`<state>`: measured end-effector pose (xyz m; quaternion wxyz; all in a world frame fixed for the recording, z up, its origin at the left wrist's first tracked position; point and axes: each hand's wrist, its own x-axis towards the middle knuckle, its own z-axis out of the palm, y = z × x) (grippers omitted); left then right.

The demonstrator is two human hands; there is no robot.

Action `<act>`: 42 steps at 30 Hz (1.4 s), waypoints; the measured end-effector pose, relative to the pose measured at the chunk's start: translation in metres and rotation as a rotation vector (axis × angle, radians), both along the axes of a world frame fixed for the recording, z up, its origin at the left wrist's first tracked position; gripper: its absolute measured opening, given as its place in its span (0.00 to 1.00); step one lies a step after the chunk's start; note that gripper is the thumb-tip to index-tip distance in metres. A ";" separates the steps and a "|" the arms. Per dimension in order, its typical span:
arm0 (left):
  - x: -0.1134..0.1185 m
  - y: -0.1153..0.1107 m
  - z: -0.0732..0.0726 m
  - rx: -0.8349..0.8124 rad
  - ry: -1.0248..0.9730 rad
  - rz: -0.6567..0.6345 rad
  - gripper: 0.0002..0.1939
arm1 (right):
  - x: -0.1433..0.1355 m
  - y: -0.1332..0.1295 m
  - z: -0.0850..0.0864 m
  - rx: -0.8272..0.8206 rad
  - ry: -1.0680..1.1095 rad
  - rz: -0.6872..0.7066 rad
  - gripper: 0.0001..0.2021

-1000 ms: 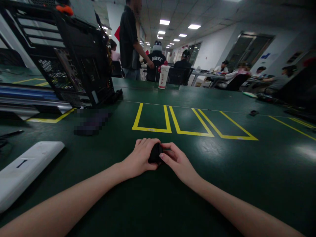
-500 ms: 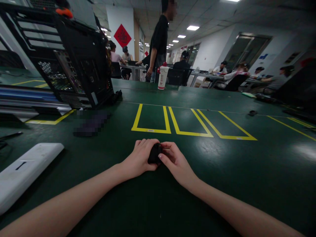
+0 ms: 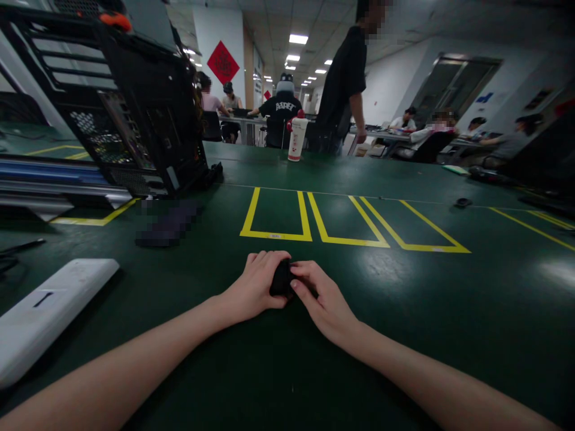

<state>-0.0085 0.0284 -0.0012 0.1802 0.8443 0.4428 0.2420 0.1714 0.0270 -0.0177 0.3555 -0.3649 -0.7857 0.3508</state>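
Observation:
Between my hands, low over the dark green table [image 3: 287, 365], is a small black object [image 3: 281, 278]; it is too dark to tell its kind. My left hand [image 3: 256, 284] wraps round it from the left, fingers over the far side and thumb at the near side. From the right, my right hand [image 3: 321, 299] meets its right end with thumb and index finger, the other fingers curled behind. Whether those fingertips pinch a small part there is hidden.
Yellow tape outlines [image 3: 278, 236] lie beyond my hands. Left are a white oblong device [image 3: 58, 314], a blurred dark item [image 3: 168, 224] and an open black computer case [image 3: 144, 114]. A white cup [image 3: 297, 139] stands at the back. A person [image 3: 344, 78] walks behind the table.
My right thumb and fingertips have shifted very slightly to the right at the black object's end. My left hand stays in place. The person behind the table has walked to the right.

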 end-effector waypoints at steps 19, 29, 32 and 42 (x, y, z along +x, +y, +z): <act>-0.001 -0.001 0.002 -0.016 -0.019 -0.003 0.29 | 0.000 -0.002 0.001 -0.009 0.006 -0.005 0.10; -0.001 -0.002 0.003 -0.021 -0.010 -0.002 0.28 | 0.000 -0.003 0.006 -0.044 -0.036 0.033 0.15; -0.001 -0.001 0.002 -0.011 -0.009 -0.006 0.29 | 0.001 -0.004 0.006 -0.049 -0.030 0.060 0.14; 0.000 -0.001 0.004 -0.019 -0.006 -0.006 0.27 | -0.001 -0.001 0.005 -0.172 0.031 0.009 0.15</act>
